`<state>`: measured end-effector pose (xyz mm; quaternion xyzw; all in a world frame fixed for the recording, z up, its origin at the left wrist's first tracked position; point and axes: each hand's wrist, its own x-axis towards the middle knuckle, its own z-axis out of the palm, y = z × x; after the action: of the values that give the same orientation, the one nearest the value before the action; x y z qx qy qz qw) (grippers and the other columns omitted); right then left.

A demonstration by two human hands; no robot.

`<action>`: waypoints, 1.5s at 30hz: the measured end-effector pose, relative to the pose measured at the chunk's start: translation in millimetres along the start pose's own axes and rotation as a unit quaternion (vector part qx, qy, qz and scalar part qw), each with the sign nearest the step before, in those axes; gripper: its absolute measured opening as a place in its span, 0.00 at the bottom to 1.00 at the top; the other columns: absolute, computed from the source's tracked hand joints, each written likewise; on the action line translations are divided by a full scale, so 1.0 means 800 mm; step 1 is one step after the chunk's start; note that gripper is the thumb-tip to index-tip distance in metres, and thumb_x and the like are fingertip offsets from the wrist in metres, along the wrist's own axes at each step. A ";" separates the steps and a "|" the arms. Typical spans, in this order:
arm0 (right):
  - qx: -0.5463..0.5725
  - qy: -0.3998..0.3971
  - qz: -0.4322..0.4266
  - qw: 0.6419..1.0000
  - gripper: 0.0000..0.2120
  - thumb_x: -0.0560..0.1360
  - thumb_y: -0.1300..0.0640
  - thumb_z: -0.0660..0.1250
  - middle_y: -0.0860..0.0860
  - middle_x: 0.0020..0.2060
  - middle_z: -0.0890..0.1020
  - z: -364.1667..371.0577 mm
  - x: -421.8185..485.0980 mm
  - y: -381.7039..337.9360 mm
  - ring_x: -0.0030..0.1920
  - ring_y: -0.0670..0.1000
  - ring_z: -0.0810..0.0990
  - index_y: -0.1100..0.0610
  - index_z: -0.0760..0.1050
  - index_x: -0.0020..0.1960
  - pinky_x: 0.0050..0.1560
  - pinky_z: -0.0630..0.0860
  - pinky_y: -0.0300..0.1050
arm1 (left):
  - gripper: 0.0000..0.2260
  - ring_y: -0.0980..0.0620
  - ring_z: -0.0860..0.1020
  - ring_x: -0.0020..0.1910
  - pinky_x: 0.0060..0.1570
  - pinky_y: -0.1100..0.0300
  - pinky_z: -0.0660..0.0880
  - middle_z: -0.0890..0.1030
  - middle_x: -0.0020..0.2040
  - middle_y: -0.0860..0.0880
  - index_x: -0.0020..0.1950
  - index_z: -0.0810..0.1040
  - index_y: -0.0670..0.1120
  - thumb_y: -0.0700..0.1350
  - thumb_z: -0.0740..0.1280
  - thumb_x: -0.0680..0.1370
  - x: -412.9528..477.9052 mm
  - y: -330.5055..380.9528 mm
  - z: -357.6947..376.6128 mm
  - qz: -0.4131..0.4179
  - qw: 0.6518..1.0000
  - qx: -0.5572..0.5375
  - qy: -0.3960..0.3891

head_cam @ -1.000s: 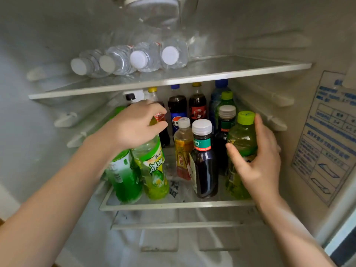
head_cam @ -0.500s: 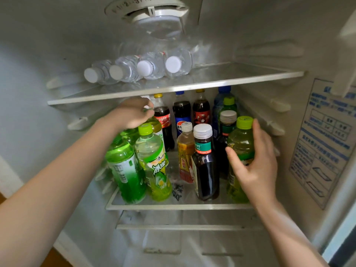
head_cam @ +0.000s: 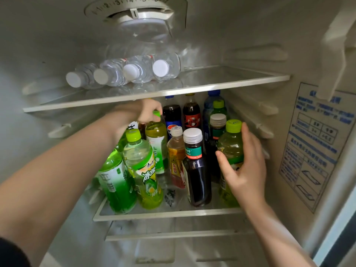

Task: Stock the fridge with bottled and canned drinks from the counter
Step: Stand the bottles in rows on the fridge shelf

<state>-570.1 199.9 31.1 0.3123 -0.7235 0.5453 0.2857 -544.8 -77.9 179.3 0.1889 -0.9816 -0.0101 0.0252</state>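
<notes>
The open fridge's middle glass shelf [head_cam: 165,215] is crowded with upright drink bottles. My left hand [head_cam: 143,112] reaches deep under the upper shelf and grips the green cap of a yellow-green tea bottle [head_cam: 157,143] in the second row. My right hand [head_cam: 244,166] wraps around a green-capped tea bottle [head_cam: 231,145] at the shelf's right front. Between them stand a dark bottle with a white cap [head_cam: 195,170] and an orange-labelled bottle [head_cam: 175,158]. At the left front stand a green bottle [head_cam: 115,182] and a lime-labelled bottle [head_cam: 144,170].
Several clear water bottles [head_cam: 125,72] lie on their sides on the upper glass shelf [head_cam: 231,83]. Cola bottles [head_cam: 190,112] stand at the back of the middle shelf. The thermostat dial [head_cam: 134,10] is overhead; a printed label [head_cam: 316,143] covers the right wall.
My left hand has moved from the front lime-labelled bottle back to the cap of a tea bottle in the second row. My right hand stays on the right bottle. The view shifted upward.
</notes>
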 end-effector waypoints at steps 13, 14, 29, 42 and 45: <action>-0.007 0.004 0.003 1.000 0.36 0.72 0.46 0.67 0.49 0.68 0.68 -0.002 -0.002 0.001 0.69 0.48 0.67 0.49 0.56 0.76 0.66 0.66 0.47 | 0.14 0.44 0.79 0.47 0.48 0.51 0.77 0.79 0.50 0.43 0.58 0.76 0.42 0.51 0.62 0.79 0.054 0.104 0.004 0.095 0.990 0.101 0.021; -0.008 0.003 0.004 1.000 0.36 0.72 0.45 0.67 0.49 0.69 0.68 -0.003 -0.002 0.001 0.69 0.48 0.67 0.48 0.56 0.76 0.67 0.66 0.48 | 0.15 0.45 0.79 0.43 0.44 0.52 0.77 0.80 0.48 0.43 0.58 0.75 0.42 0.52 0.61 0.79 0.057 0.105 0.005 0.101 0.990 0.097 0.022; 0.000 0.010 0.013 1.000 0.36 0.72 0.47 0.68 0.49 0.68 0.69 0.000 -0.003 -0.003 0.69 0.46 0.67 0.50 0.58 0.75 0.66 0.64 0.42 | 0.27 0.43 0.77 0.54 0.49 0.55 0.76 0.76 0.61 0.40 0.67 0.70 0.41 0.60 0.63 0.77 0.059 0.108 0.031 0.060 0.994 0.064 0.070; 0.005 0.013 0.008 1.000 0.35 0.72 0.48 0.68 0.49 0.68 0.69 0.000 -0.003 -0.002 0.69 0.47 0.67 0.53 0.59 0.75 0.68 0.64 0.42 | 0.30 0.43 0.76 0.57 0.46 0.55 0.81 0.69 0.70 0.43 0.73 0.65 0.46 0.41 0.72 0.74 0.061 0.105 0.027 0.027 0.975 -0.220 -0.012; 0.002 0.012 0.008 1.000 0.35 0.72 0.48 0.68 0.49 0.68 0.70 -0.001 -0.003 -0.002 0.69 0.47 0.67 0.52 0.59 0.75 0.67 0.65 0.44 | 0.29 0.45 0.76 0.54 0.41 0.59 0.80 0.69 0.69 0.43 0.73 0.65 0.47 0.41 0.72 0.74 0.062 0.106 0.026 0.033 0.977 -0.213 -0.006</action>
<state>-567.4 200.4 30.4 0.3003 -0.7215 0.5530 0.2890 -623.1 -17.4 163.1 0.1467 -0.9629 -0.2189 0.0590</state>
